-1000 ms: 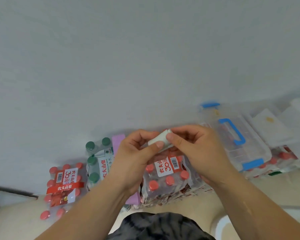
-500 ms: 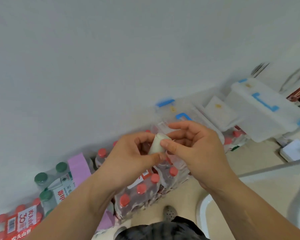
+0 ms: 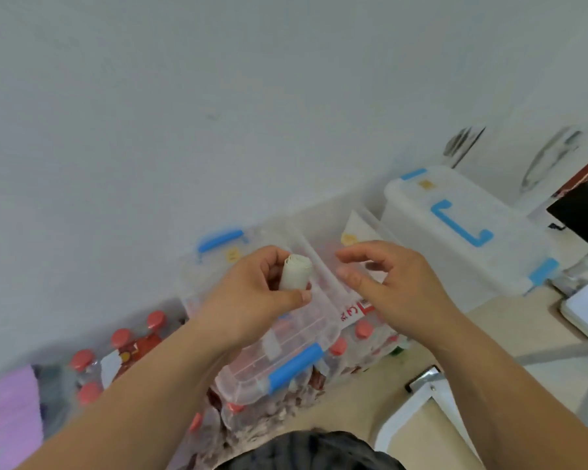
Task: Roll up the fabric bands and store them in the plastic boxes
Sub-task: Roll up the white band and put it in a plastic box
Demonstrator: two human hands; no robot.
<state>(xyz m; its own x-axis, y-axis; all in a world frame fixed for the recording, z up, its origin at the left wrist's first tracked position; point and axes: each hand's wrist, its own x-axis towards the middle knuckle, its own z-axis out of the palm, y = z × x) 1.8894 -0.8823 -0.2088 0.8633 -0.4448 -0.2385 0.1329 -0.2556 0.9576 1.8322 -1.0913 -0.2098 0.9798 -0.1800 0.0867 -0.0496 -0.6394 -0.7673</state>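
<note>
Fabric band (image 3: 295,273), already wound into a short pale roll, sits in the left hand (image 3: 252,300). The thumb presses its lower side and the other fingers (image 3: 269,262) curl round behind it. Its long axis stands nearly upright, leaning a little to the right, with the spiral end facing up. The right hand (image 3: 398,283) is just beside it on the right, apart from the roll, fingers loosely bent and holding nothing.

Directly beneath the roll lies the clear plastic box (image 3: 286,344) with blue latches, resting on shrink-wrapped bottle packs (image 3: 121,337) with red caps. Blur keeps me from telling whether its lid is open. A larger white box (image 3: 455,259) with a blue handle stands well off to the right, lid on. The left hand is the nearer to the clear box, so the drop looks like a short lowering, roll end-down or tipped flat.

Half a second ago both hands pinched the roll between them. Now the right has let go and drawn off to the right. The view has also swung rightward, bringing the boxes under the hands.
</note>
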